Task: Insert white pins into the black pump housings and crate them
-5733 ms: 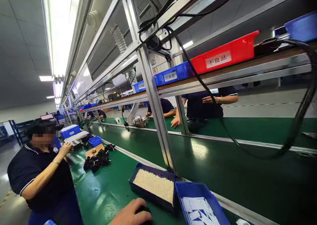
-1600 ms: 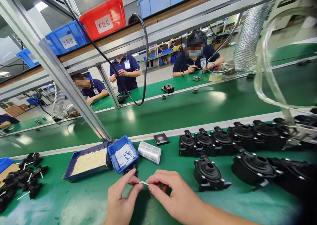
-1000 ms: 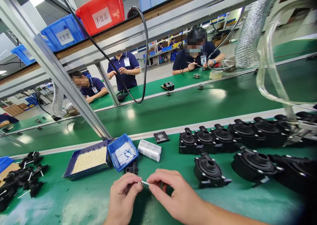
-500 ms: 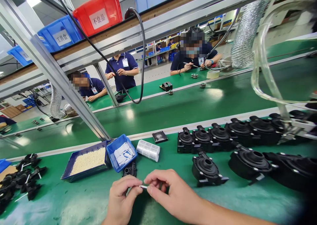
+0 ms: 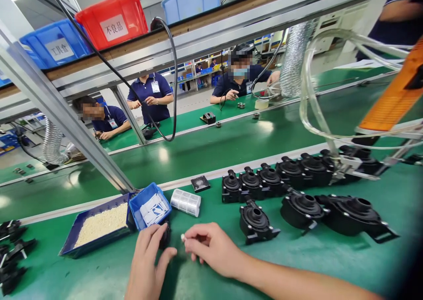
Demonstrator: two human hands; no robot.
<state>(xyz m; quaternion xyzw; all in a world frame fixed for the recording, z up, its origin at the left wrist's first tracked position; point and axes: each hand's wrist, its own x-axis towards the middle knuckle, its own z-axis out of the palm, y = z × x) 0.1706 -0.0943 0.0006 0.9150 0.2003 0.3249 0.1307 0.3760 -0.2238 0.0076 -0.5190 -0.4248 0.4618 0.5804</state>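
My right hand (image 5: 214, 249) pinches a small white part (image 5: 183, 237) between thumb and forefinger; most of it is hidden by the fingertips. To its left, my left hand (image 5: 150, 256) is open, thumb and fingers apart. Just beyond those left fingers stands a black plastic part (image 5: 166, 236), partly covered by them; whether they touch it I cannot tell. Behind the left hand is a blue bin (image 5: 135, 209) of white strips, beside a dark blue tray (image 5: 71, 243) filled with small cream-coloured pieces.
Black pump-like housings (image 5: 256, 220) stand in rows at right, below clear hoses (image 5: 309, 97) and an orange tool (image 5: 393, 93). A clear plastic cylinder (image 5: 186, 202) and a dark square block (image 5: 200, 183) lie behind my hands. More black parts (image 5: 16, 249) are at left. Co-workers sit across the belt.
My hands have parted: the left has let go of the white piece and opened, while the right keeps it. The view has shifted right, and an orange tool now shows at right.
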